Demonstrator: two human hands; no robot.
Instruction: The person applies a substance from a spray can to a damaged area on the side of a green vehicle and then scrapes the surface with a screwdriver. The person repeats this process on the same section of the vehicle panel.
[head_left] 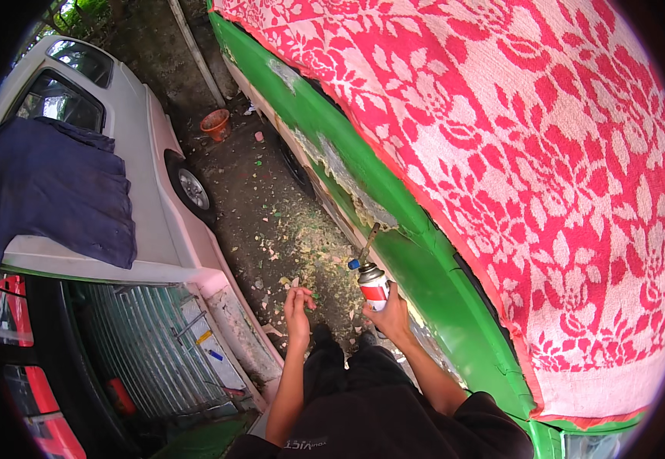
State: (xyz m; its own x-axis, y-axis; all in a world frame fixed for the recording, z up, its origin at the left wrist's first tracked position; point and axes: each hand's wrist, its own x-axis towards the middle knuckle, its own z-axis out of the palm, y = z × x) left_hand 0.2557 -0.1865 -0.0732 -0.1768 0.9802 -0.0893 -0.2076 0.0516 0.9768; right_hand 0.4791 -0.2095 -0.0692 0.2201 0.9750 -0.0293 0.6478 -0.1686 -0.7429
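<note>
My right hand (392, 317) is wrapped round a gas torch (372, 284), a red and white can with a blue knob and a dull metal burner tube. The tube points up and away from me, close to the green car body (413, 264) on my right. On that panel, paint is stripped in ragged patches, leaving a bare grey and tan area (348, 180). No flame can be made out at the tube. My left hand (299, 307) hangs in front of me with its fingers loosely bent and apart, holding nothing.
A red and white floral towel (524, 176) covers the green car's top. To the left stands a pale car (145, 130) with a dark cloth (61, 191) over it and an open rear bed (149, 336). Paint flakes (302, 237) litter the ground; an orange bucket (215, 125) lies farther off.
</note>
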